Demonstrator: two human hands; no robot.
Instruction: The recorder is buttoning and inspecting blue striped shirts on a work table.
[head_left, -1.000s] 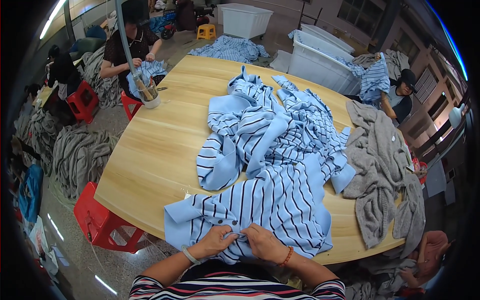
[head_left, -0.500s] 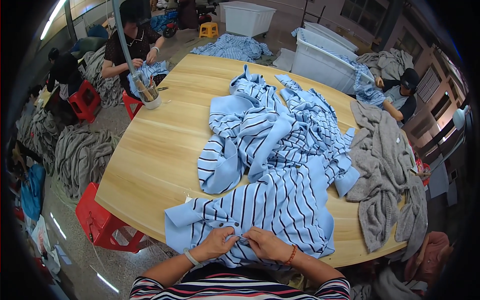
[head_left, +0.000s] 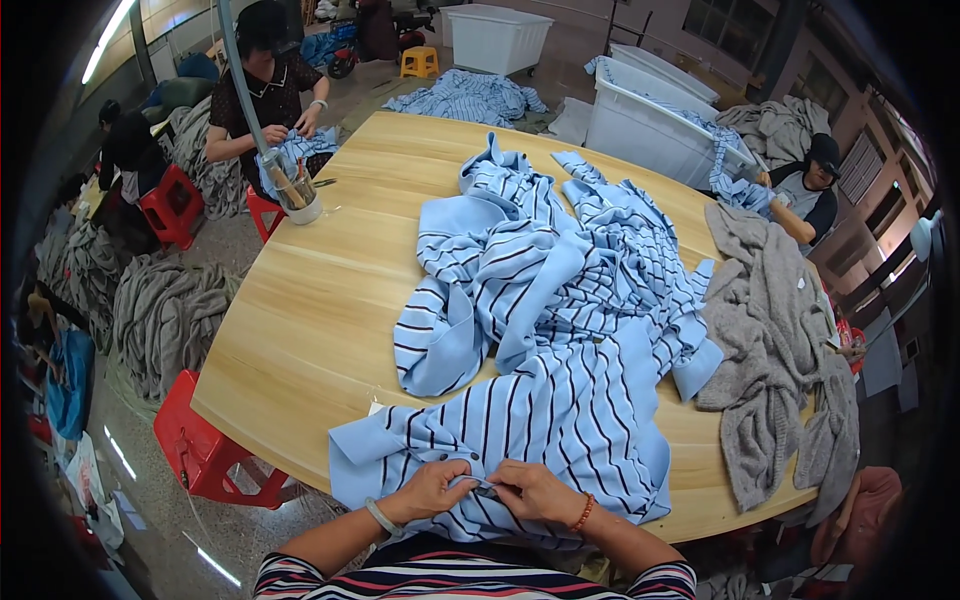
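A light blue knit garment with dark and white stripes [head_left: 560, 410] lies across the table's near edge in front of me. My left hand [head_left: 438, 490] pinches the garment's plain blue button band from the left, just below several dark buttons [head_left: 445, 457]. From the right, my right hand [head_left: 537, 492] pinches the same band, its fingertips almost meeting those of the left. The small spot between the fingertips is partly hidden. Beyond this piece, more striped blue garments [head_left: 520, 265] form a loose heap.
The wooden table [head_left: 300, 290] has grey knitwear [head_left: 765, 350] along its right edge and a tool cup [head_left: 303, 208] at the far left. A red stool [head_left: 205, 440] stands left. Co-workers handle blue garments at the far left and right; white bins [head_left: 640, 130] stand behind.
My hands stay at the button band, with the fingers shifting slightly there. The whole view has shifted a little. The co-worker at right has a raised head.
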